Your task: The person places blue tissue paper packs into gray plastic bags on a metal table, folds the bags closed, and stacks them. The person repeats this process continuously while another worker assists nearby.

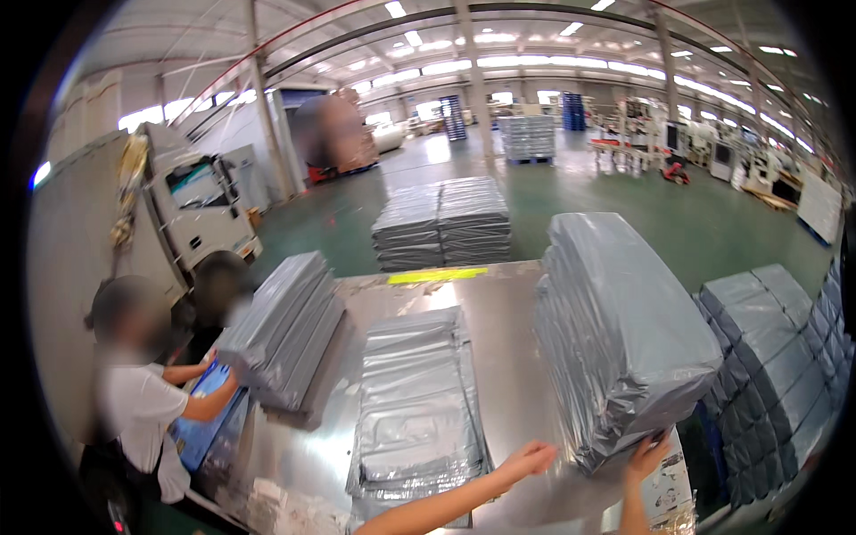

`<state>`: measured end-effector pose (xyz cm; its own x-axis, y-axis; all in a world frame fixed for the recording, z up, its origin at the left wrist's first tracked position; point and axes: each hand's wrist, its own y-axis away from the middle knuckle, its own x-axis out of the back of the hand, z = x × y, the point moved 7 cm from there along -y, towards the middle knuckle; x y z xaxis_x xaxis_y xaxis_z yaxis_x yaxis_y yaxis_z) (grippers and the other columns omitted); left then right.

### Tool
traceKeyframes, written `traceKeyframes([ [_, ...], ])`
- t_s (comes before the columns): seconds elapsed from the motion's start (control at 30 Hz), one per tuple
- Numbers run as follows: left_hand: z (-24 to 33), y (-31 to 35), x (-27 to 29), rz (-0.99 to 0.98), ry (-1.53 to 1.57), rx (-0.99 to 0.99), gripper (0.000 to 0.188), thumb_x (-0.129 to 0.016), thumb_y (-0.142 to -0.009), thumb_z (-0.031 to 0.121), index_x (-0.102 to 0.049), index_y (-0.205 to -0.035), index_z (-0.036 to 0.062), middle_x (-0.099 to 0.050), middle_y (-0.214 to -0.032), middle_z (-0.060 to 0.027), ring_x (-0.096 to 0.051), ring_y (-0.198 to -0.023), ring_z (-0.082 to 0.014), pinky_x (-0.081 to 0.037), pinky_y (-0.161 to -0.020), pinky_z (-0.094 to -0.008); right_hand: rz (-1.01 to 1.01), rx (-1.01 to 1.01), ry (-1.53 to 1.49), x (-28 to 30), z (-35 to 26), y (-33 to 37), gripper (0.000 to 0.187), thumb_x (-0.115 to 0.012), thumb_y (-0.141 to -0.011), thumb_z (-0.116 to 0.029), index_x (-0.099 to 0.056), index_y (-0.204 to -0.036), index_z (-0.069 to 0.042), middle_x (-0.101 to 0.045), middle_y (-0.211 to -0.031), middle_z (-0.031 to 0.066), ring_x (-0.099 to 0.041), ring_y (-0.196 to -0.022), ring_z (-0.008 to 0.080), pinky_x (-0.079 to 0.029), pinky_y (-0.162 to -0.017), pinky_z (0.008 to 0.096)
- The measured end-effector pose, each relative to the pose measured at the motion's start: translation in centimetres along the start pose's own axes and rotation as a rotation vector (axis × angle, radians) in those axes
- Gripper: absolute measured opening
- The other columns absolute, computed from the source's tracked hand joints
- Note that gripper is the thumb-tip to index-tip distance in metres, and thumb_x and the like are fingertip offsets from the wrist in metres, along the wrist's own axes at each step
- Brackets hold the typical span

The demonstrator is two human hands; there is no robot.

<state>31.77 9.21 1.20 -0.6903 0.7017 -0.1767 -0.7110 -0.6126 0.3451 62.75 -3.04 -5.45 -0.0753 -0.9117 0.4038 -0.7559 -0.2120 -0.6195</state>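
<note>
My left hand (533, 457) hovers over the metal tabletop, between a flat pile of grey plastic bags (415, 392) and a tall stack of grey plastic-wrapped packs (624, 312). Its fingers are curled together and nothing shows in them. My right hand (647, 456) is at the stack's near lower corner, fingers bent around a small dark thing that I cannot make out. Whether that hand also presses on the stack cannot be told. The flat bags lie lengthwise in front of me, wrinkled and shiny.
Another stack of grey packs (283, 330) stands at the table's left, beside a person in a white shirt (143, 392) handling something blue. Yellow tape (437, 275) marks the far edge. Beyond stands a grey stack (441, 223); more wrapped bales (758, 357) are at right. A truck (196, 205) is parked left.
</note>
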Motion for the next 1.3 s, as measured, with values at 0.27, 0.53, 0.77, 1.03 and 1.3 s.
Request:
traceKeyframes([
  [0.27, -25.6, 27.5, 12.2, 0.471, 0.225, 0.379, 0.043, -0.060, -0.087, 0.040, -0.058, -0.113, 0.0066, -0.063, -0.105, -0.0064, -0.063, -0.091, -0.0162, -0.051, -0.081, -0.0294, -1.136, 0.660, -0.367, 3.9, -19.8, 37.5, 0.022, -0.061, -0.076, -0.023, -0.058, -0.071, -0.002, -0.058, -0.078, 0.0193, -0.055, -0.074, 0.0391, -0.043, -0.066, 0.0494],
  [0.53, -35.8, 48.4, 8.7, 1.115, 0.743, 0.179, 0.024, -0.060, -0.088, 0.034, -0.063, -0.089, 0.0099, -0.066, -0.083, -0.0007, -0.061, -0.069, -0.0097, -0.049, -0.061, -0.0237, -1.351, 1.001, -0.384, 7.8, -24.5, 48.3, 0.023, -0.058, -0.081, -0.028, -0.058, -0.081, -0.005, -0.059, -0.081, 0.0207, -0.055, -0.079, 0.0406, -0.042, -0.071, 0.0519],
  [0.77, -41.4, 55.1, 3.7, 1.311, 0.987, 0.030, 0.027, -0.060, -0.089, 0.037, -0.062, -0.090, 0.0102, -0.064, -0.081, 0.0004, -0.060, -0.068, -0.0083, -0.048, -0.059, -0.0220, -1.437, 0.960, -0.038, 10.0, -27.7, 49.2, 0.039, -0.053, -0.082, -0.039, -0.068, -0.086, -0.003, -0.065, -0.083, 0.0238, -0.062, -0.079, 0.0419, -0.047, -0.070, 0.0526],
  [1.03, -41.5, 59.9, 4.5, 1.510, 1.002, -0.129, 0.027, -0.060, -0.090, 0.035, -0.060, -0.093, 0.0083, -0.063, -0.081, -0.0006, -0.057, -0.068, -0.0081, -0.046, -0.058, -0.0221, -1.265, 0.971, -0.071, 9.0, -26.5, 50.3, 0.038, -0.052, -0.082, -0.036, -0.069, -0.081, -0.002, -0.065, -0.081, 0.0233, -0.062, -0.077, 0.0426, -0.048, -0.070, 0.0526],
  [1.3, -44.1, 61.3, 2.5, 1.503, 1.005, -0.222, 0.026, -0.059, -0.091, 0.035, -0.059, -0.093, 0.0087, -0.062, -0.080, -0.0001, -0.056, -0.067, -0.0081, -0.046, -0.057, -0.0226, -1.115, 1.030, 0.123, 9.8, -26.3, 49.8, 0.037, -0.055, -0.078, -0.037, -0.070, -0.076, -0.004, -0.067, -0.076, 0.0193, -0.065, -0.071, 0.0388, -0.051, -0.064, 0.0497],
])
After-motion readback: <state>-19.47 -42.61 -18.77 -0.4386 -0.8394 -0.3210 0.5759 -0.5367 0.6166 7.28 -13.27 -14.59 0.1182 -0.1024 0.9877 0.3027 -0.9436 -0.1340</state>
